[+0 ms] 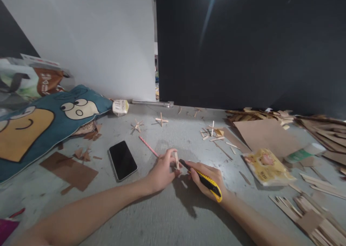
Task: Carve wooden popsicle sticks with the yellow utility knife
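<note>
In the middle of the table, my left hand (161, 171) pinches a short piece of wooden stick (176, 160) between thumb and fingers. My right hand (208, 177) is closed around a yellow and black utility knife (209, 184), its tip pointing left at the stick piece. Whether the blade touches the wood is too small to tell. A pink striped straw (148, 146) lies just beyond my left hand. Two small crossed-stick shapes stand farther back, one a star (137, 126), the other a cross (161, 120).
A black phone (123, 160) lies left of my hands, near brown cardboard scraps (72, 170) and a blue cartoon cushion (62, 120). To the right are a yellow tissue pack (268, 166), a cardboard sheet (266, 136), a green-labelled tube (305, 153) and bundled wooden sticks (310, 217).
</note>
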The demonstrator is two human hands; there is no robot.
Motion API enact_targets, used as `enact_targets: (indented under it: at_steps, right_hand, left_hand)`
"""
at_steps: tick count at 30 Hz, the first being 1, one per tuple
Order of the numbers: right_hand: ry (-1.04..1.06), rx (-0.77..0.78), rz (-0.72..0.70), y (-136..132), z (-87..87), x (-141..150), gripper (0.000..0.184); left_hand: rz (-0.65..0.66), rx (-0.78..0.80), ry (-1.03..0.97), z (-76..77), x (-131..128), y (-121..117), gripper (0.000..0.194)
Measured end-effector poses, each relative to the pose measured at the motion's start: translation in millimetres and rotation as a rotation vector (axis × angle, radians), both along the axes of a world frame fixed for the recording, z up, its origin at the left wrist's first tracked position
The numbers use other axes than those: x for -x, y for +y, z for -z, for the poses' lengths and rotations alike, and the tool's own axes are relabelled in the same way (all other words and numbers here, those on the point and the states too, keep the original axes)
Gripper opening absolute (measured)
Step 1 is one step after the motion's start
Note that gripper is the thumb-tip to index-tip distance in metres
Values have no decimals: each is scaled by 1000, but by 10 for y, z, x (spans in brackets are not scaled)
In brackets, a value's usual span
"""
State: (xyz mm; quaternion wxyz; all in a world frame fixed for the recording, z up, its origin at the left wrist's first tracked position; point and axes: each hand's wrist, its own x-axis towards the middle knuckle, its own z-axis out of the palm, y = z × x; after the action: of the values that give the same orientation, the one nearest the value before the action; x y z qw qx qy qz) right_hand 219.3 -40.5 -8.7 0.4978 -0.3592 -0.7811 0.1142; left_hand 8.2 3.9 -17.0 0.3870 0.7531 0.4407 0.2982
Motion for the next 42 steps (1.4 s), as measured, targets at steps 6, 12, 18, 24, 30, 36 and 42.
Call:
enact_targets:
  at_steps: [6,12,18,24,30,36,42]
  right_hand:
    - [23,-71,51,-51,-37,47,33]
    - [-35,-90,16,-30,-21,94,37]
    - [-40,-90,14,-5,60,104,43]
    - [-48,-21,-27,-22,90,69,43]
    - [-21,-50,-25,-4,91,76,42]
    - [-33,-61,-21,-14,62,78,43]
    - [-38,-35,-6,-18,65,75,43]
  left_hand:
    - [65,133,-191,-43,-12,10,57]
    - [-17,343,-403,-55,-59,21,64]
    - [-23,351,-417,-17,-80,9,67]
    - [-13,342,-429,-39,-87,15,69]
    - [-3,352,-434,-81,-89,0,70]
    - [1,328,-414,-64,-91,12,67]
    - [8,324,-425,-27,-88,20,62]
